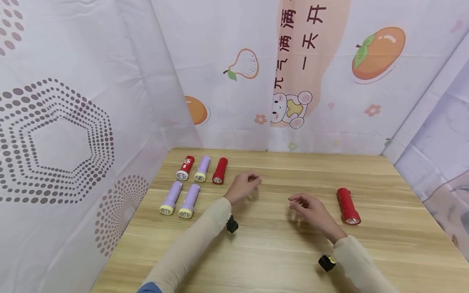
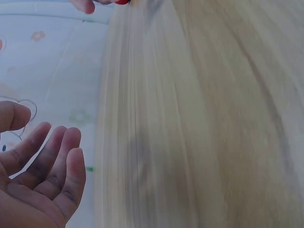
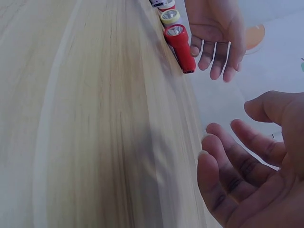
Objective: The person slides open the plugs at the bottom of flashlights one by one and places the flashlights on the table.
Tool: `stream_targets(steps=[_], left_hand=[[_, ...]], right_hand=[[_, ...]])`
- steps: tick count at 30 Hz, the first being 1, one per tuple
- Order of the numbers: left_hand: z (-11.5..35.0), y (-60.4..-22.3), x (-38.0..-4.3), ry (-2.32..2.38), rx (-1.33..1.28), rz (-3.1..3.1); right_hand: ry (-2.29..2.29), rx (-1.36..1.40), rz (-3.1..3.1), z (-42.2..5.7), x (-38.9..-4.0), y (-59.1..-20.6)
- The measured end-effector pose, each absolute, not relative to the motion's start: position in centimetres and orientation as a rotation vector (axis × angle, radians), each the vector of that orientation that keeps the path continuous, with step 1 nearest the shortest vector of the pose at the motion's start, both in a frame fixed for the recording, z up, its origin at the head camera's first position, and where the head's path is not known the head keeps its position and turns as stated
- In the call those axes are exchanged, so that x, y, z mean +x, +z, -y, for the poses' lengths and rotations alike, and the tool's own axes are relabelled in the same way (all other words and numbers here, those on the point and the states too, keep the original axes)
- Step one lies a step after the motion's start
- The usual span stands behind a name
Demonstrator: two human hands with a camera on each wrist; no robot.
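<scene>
My left hand [image 1: 243, 186] hovers over the table with loosely curled fingers and nothing in them, just right of a plain red flashlight [image 1: 220, 171]. Left of that flashlight lie a purple flashlight [image 1: 202, 169] and a red flashlight with a white head and print [image 1: 185, 168]. Two more purple flashlights, one at the left [image 1: 171, 198] and one beside it [image 1: 189, 201], form a nearer row. My right hand [image 1: 311, 209] is also empty, its fingers relaxed above the wood. Right of it a larger red flashlight [image 1: 348, 206] lies with its lens toward me.
The wooden table [image 1: 278, 252] reaches back to a printed cloth curtain [image 1: 227, 110]. Another curtain [image 1: 139, 93] hangs along the left side. Small black devices sit at both wrists, one on the left [image 1: 232, 224] and one on the right [image 1: 327, 263].
</scene>
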State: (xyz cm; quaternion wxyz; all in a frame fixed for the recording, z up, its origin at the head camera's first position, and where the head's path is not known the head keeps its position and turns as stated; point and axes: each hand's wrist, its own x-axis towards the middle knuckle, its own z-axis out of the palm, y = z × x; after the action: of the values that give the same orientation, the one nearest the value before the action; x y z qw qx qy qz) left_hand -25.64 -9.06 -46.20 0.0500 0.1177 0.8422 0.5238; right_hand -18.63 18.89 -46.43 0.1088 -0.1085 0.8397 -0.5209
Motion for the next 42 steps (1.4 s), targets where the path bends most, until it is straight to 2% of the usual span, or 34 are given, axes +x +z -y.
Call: stream_targets(steps=[42], left_hand=[[18.1, -45.5, -29.5, 1.738, -0.032, -2.632]], right_hand=[[-1.548, -0.385, -2.402, -9.3, -20.7, -47.2]])
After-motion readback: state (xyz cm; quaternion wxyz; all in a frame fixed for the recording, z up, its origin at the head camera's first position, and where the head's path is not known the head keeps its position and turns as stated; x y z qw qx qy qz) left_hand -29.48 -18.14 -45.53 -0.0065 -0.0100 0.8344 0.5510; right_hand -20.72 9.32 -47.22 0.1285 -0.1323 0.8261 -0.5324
